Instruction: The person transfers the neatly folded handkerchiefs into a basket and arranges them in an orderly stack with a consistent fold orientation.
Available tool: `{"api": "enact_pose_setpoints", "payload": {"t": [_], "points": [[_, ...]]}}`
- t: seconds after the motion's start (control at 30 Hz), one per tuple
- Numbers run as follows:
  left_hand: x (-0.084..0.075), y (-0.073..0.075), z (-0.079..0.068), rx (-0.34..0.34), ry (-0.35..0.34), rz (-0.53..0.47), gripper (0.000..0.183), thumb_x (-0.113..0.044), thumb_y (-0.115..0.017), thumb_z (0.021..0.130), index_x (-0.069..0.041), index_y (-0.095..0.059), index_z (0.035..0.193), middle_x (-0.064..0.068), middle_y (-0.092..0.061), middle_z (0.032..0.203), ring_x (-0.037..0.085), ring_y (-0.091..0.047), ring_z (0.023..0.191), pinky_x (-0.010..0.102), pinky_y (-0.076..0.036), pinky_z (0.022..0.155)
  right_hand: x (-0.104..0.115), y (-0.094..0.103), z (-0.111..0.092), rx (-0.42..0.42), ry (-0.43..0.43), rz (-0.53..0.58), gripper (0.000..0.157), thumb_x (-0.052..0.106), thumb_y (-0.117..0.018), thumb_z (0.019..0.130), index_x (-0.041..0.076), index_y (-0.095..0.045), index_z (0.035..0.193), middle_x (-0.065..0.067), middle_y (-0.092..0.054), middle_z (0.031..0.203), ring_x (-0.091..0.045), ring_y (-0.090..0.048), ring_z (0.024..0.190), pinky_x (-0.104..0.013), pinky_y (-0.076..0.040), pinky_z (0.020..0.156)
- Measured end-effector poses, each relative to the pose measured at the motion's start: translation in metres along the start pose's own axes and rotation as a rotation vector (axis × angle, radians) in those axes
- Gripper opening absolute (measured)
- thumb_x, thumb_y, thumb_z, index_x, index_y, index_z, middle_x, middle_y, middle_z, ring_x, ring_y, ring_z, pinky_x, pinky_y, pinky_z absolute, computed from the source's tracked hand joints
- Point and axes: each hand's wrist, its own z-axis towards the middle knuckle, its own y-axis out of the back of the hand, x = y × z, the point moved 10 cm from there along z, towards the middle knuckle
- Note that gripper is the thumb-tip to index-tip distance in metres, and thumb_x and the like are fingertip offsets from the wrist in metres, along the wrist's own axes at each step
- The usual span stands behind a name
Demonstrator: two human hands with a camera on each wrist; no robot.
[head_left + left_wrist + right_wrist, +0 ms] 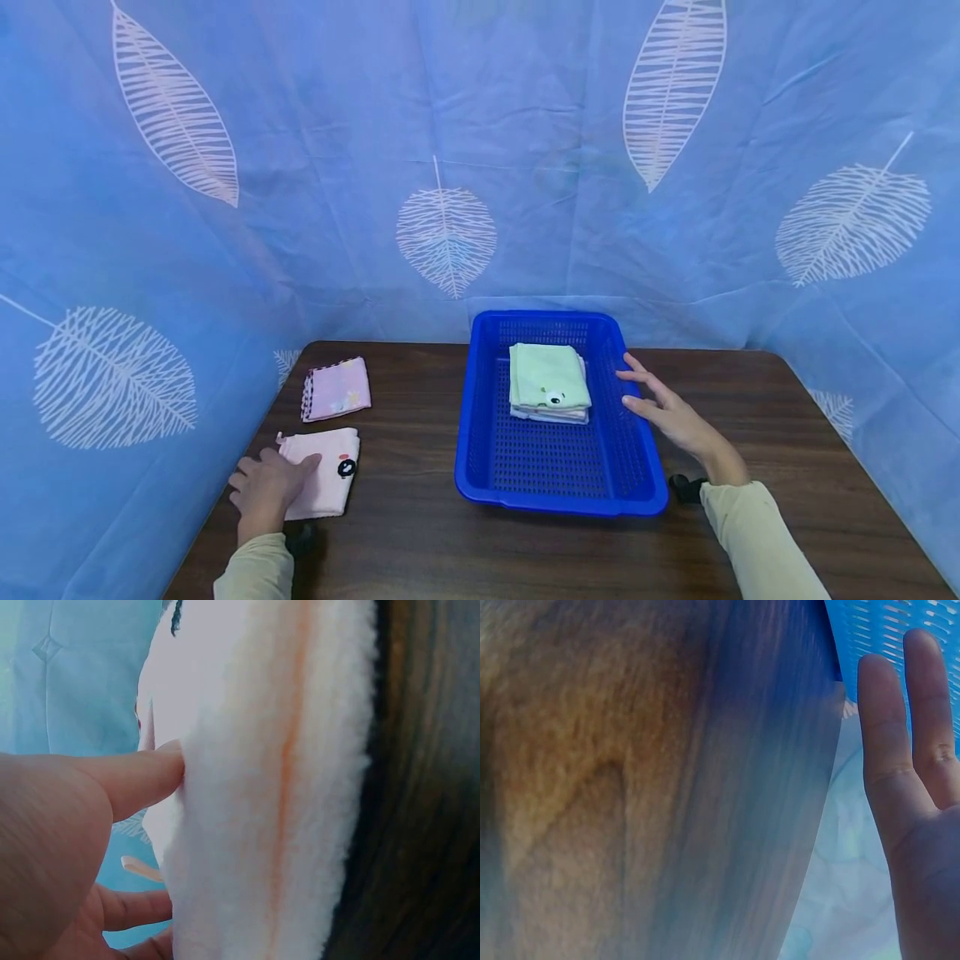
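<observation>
My left hand [264, 487] lies at the left edge of a folded pale pink towel [330, 483] with a small black-and-red face print. In the left wrist view, the thumb [142, 776] touches the thick folded cloth [232, 795], while the other fingers are spread lower down, partly hidden behind it. A blue plastic basket [472, 433] holds a folded light green towel [547, 375] on top of other folded cloth. Beside the basket's right rim is my right hand [678, 421], its fingers extended. Two straight fingers [885, 712] show against the basket's perforated side in the right wrist view.
A folded lilac towel with a checked edge [341, 390] lies behind the pale pink one, near the table's left side. Under everything is a dark wooden table [405, 533]. Blue curtains with white leaf prints [337, 167] enclose the back and both sides.
</observation>
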Motion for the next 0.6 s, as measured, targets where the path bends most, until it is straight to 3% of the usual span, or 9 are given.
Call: {"api": "enact_pose_setpoints", "payload": {"t": [0.23,0.6], "points": [[0.003,0.002,0.005,0.038,0.051,-0.034,0.102,-0.051,-0.070,0.087,0.023,-0.021,0.138,0.049,-0.028,0.126,0.065,-0.033,0.118,0.074,-0.039,0.103,-0.001,0.000,0.000,-0.007,0.006,0.015,0.052,0.027,-0.048,0.109,0.011,-0.034,0.156,-0.002,0.003,0.175,-0.050,0.002,0.157,-0.084,-0.017,0.110],[0.013,-0.001,0.015,0.137,0.108,-0.041,0.115,-0.062,-0.078,0.079,0.023,-0.029,0.140,0.046,-0.042,0.136,0.058,-0.047,0.121,0.066,-0.043,0.108,-0.001,-0.001,-0.001,-0.002,0.009,0.029,0.053,0.027,-0.049,0.109,0.011,-0.034,0.157,-0.001,0.003,0.175,-0.050,0.004,0.157,-0.084,-0.016,0.110]]}}
